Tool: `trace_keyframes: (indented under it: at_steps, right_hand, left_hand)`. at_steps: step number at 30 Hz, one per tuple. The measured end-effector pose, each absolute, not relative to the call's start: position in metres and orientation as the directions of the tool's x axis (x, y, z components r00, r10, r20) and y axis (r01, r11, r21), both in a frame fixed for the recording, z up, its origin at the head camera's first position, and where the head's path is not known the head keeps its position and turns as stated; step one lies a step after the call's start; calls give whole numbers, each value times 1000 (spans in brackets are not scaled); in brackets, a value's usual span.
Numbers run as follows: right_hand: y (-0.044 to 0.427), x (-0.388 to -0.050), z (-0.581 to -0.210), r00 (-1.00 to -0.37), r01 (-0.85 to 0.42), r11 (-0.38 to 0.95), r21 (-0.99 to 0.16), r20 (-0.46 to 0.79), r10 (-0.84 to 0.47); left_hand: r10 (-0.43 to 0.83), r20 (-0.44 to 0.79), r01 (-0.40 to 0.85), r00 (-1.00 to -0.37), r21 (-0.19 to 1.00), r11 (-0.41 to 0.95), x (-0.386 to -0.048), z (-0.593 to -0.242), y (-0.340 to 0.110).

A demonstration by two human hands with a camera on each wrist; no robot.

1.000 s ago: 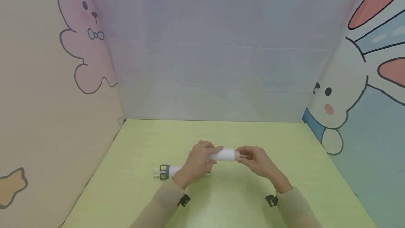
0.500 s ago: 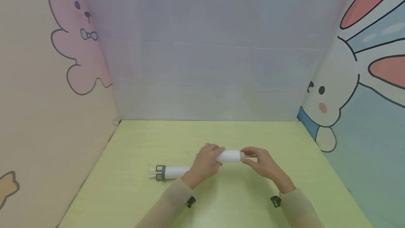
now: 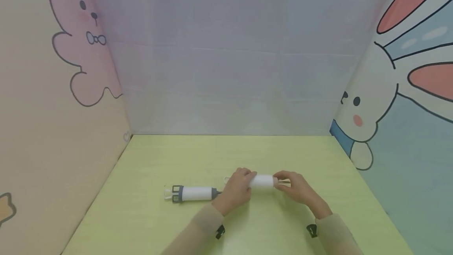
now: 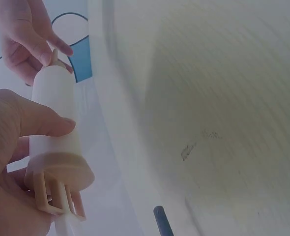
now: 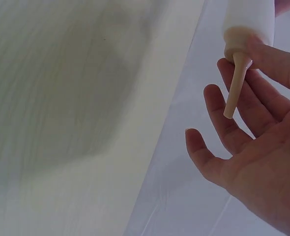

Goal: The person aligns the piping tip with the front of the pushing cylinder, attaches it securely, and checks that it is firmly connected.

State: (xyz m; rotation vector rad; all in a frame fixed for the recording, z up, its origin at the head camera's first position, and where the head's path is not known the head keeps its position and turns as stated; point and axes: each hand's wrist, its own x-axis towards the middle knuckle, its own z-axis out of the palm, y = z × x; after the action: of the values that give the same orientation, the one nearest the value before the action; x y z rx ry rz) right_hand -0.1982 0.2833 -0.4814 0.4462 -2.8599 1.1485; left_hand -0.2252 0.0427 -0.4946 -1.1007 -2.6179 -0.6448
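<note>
A white syringe-like tube with beige ends is held level just above the table. My left hand grips its body, thumb across the barrel in the left wrist view. The slotted beige collar sticks out behind that hand. My right hand pinches the beige nozzle cap between thumb and fingers. From the cap, a thin beige nozzle points past the loosely spread other fingers. A second such tube, white with dark grey ends, lies on the table left of my left hand.
The pale green table is bounded by a light back wall and patterned side walls with cartoon animals. In the left wrist view, the grey tip of the second tube shows near the lower edge.
Both hands have come lower and slightly right in view with the beige-ended tube. More of the grey-ended tube now shows. The grips look the same.
</note>
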Motion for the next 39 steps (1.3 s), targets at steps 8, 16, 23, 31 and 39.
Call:
trace_keyframes:
  at_steps: [8, 16, 23, 31, 39]
  right_hand:
    - [291, -202, -489, -960, -271, 700, -661, 139, -241]
    - [297, -202, -500, -972, -229, 726, -648, 106, -211]
    - [300, -201, -506, -976, -208, 730, -651, 88, -199]
    - [302, -203, -509, -982, -171, 737, -654, 51, -182]
    - [304, -203, -517, -981, -154, 729, -667, 17, -191]
  left_hand:
    - [591, 326, 675, -737, 399, 621, -230, -511, 57]
    - [600, 329, 684, -729, 385, 620, -231, -525, 66]
    - [603, 298, 671, -740, 396, 627, -229, -524, 69]
    - [614, 316, 689, -724, 389, 612, -231, -530, 68]
    - [624, 271, 677, -732, 386, 627, -230, -532, 68]
